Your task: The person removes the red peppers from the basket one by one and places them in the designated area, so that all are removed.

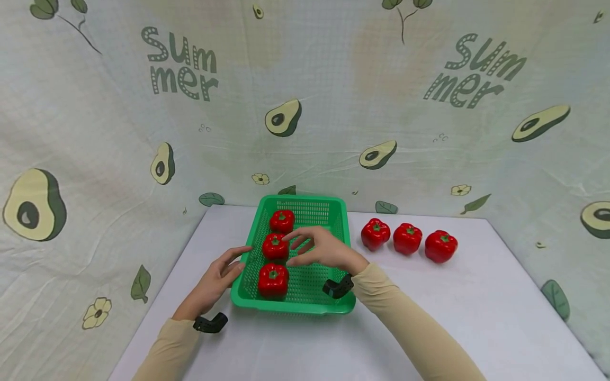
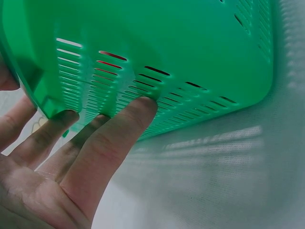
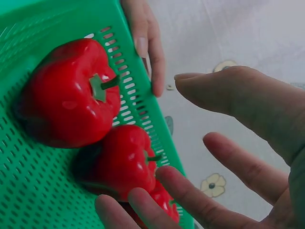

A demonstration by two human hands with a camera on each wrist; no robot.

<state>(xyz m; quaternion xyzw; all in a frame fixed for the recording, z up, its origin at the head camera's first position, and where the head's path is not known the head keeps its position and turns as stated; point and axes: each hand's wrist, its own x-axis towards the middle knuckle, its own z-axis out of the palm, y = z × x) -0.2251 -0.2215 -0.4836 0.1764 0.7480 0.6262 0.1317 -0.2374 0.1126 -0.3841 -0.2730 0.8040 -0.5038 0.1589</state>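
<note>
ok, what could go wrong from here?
Right hand could bump the middle red bell pepper in the green plastic basket: its fingers are right beside it.
Left hand might nudge the basket sideways: its fingers touch the outer wall.

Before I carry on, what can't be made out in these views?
Head: the right edge of the middle bell pepper in the green basket, covered by the right grip; any contact is unclear.
Left wrist: the basket's contents, hidden by its wall; only red slivers show through the slots.
Right wrist: most of the back bell pepper, behind the middle one and the right grip; the left grip is cut off by the top edge.
</note>
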